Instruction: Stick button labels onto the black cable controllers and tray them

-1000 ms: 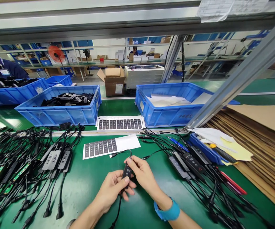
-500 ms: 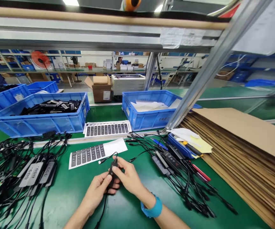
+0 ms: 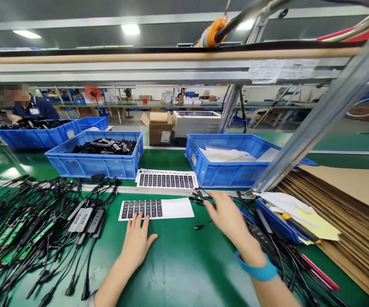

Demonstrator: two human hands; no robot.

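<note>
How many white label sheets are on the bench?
2: a far white label sheet by a blue plastic crate, and a near white label sheet at the left hand. More may lie beneath.

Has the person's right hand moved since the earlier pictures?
Yes: the right hand has moved rightward, from below the label sheet to past its right end, near the black cables.

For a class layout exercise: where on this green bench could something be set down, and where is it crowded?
Bare green mat lies between the left hand and right hand, below the sticker sheet. Crowded: the left cable heap and right cable heap.
</note>
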